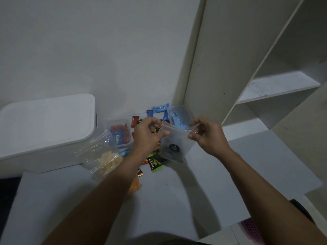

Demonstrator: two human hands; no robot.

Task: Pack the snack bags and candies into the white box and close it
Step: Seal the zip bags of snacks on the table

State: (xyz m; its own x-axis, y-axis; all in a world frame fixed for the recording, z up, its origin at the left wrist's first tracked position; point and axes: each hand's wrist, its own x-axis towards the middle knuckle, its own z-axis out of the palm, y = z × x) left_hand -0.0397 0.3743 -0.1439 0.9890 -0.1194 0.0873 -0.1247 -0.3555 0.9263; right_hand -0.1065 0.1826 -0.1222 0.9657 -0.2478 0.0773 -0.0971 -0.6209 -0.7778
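Head view: I've got both hands on a clear zip bag (174, 144), left grip (150, 133) and right grip (203, 133) pinching its mouth. Left of my grips, the white box (47, 124) sits lidded; candies (155, 163) lie below, unpacked. Early days, I'd say.

zip bag (174, 142): clear, dark candies at bottom, upright, top pinched at both corners | white box (47, 124): lid closed, well left of grip | loose candies (155, 164): scattered below and behind grip
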